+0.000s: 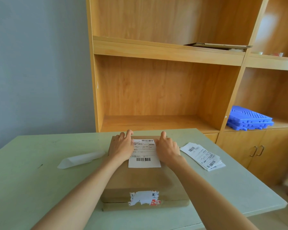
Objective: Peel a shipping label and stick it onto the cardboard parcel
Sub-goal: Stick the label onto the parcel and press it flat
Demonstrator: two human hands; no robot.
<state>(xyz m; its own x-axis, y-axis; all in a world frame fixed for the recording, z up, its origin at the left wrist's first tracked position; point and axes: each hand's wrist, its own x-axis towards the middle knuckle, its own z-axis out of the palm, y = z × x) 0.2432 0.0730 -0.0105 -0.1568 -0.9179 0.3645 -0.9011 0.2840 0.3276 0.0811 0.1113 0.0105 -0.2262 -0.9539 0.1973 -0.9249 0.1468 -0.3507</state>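
- One shipping label (144,153) lies on the cardboard parcel (140,178), its side edges hidden under both hands.
- Left hand (121,146) and right hand (167,148) — flat, pressing it.
- Spare labels (204,156) right of the right hand — count unclear.

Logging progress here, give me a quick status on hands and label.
Left hand and right hand flat, pressing label edges. Shipping label lying on cardboard parcel. Nothing in the way.
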